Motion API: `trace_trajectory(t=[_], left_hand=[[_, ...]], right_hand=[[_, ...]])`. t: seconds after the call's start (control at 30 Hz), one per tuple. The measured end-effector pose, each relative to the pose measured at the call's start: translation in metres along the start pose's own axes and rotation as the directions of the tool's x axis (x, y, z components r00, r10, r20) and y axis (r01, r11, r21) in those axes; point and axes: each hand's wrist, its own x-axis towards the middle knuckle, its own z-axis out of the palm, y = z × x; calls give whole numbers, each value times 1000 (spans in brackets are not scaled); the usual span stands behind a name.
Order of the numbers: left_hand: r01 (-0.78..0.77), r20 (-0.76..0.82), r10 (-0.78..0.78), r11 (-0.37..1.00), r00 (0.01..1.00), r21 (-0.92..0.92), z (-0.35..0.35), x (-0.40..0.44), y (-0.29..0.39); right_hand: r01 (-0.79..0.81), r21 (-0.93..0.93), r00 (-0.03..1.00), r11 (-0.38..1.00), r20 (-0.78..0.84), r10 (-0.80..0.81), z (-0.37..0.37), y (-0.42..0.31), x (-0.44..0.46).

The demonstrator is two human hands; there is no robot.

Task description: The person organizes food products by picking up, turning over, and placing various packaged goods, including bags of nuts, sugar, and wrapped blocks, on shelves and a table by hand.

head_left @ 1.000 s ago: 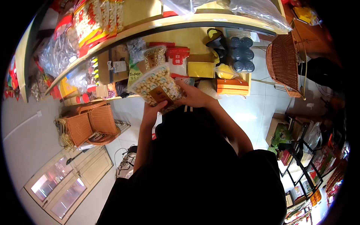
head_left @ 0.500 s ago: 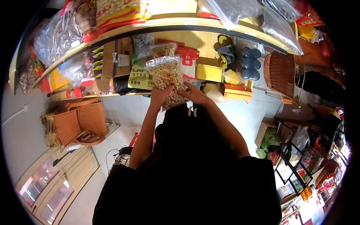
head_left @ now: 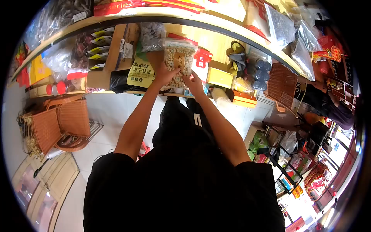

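A clear zip-top bag of round pale tan seeds [head_left: 179, 63], with a brown label on its front, is held upright at the lower shelf. My left hand [head_left: 165, 74] grips its left lower side, the thumb lying across the front. On the right lower edge, my right hand [head_left: 194, 84] is closed with its fingertips on the bag. A green "Super" packet [head_left: 140, 73] lies just left of my left hand. Behind and right of the bag is a red and white packet [head_left: 202, 58]. Above left sits a clear bag of greyish pieces [head_left: 152, 36].
A dark-edged upper shelf [head_left: 176, 22] overhangs the lower one. Right of my hands are a yellow box [head_left: 220, 78], an orange box [head_left: 244, 99] and dark bottles [head_left: 260, 75]. Wicker chairs stand left [head_left: 73, 120] and right [head_left: 282, 83]. A black rack [head_left: 284, 174] is at lower right.
Both hands have moved forward with the bag, away from my body and further over the lower shelf. The bag now covers a similar bag seen behind it before. My view has shifted slightly.
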Motion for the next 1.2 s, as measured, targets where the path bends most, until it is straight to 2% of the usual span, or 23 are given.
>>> trace_trajectory(t=[0.07, 0.13, 0.17, 0.23, 0.33, 0.43, 0.57, 0.7, 0.73, 0.77, 0.8, 0.83, 0.9, 0.97, 1.03, 1.17, 1.2], left_hand=[[-43, 17, 44, 999, 999, -18, -6, 10, 7], [37, -46, -35, 999, 998, 39, -9, 13, 12], [36, -49, -34, 999, 998, 31, -10, 19, 0], [-90, -20, 91, 995, 996, 32, -11, 31, -17], [-26, -43, 31, 993, 999, 112, -8, 43, -29], [-53, -83, 65, 990, 994, 133, -4, 45, -33], [-69, -40, 75, 988, 996, 138, -7, 47, -42], [65, -57, -59, 992, 997, 112, -13, 26, -5], [118, -68, -112, 988, 991, 98, -14, 22, 6], [109, -68, -103, 989, 992, 102, -14, 25, -7], [136, -61, -131, 987, 989, 91, -16, 25, -20], [166, -55, -162, 983, 985, 77, -16, 26, -34], [137, -52, -133, 988, 990, 77, -15, 21, -42], [108, -44, -105, 991, 993, 82, -13, 9, -30], [277, -96, -267, 953, 959, 119, -13, -2, -18], [291, -57, -286, 941, 957, 171, -22, -11, -16], [332, -27, -332, 928, 943, 171, -25, -15, -12]], right_hand=[[-41, -65, 999, 997, -27, 40, 3, -6, 10], [12, 121, 1000, 993, 2, -13, 9, -10, 21], [13, 113, 1000, 994, 2, -13, 10, -14, 24], [-5, 222, 1000, 975, -18, 9, 14, -19, 28], [-37, 145, 998, 989, -50, 45, 14, -25, 32], [-86, 176, 993, 981, -70, 100, 16, -23, 27], [-115, 152, 991, 982, -52, 124, 13, -7, 23], [-26, 111, 997, 993, -63, 33, 2, -3, 11], [-91, 112, 995, 990, -24, 94, -3, 1, 10], [-153, 108, 988, 982, 16, 152, -6, 5, 8], [-199, 200, 980, 959, 27, 198, -7, 9, 5], [-193, 200, 981, 961, 26, 191, -9, 12, 2], [-276, 214, 959, 937, 129, 253, -14, 12, -3], [-264, 201, 963, 943, 112, 246, -14, 12, -6], [-234, 254, 969, 938, 134, 206, -20, 16, -8], [-303, 301, 950, 904, 171, 262, -30, 24, -9], [-317, 253, 943, 914, 186, 276, -32, 25, -8]])
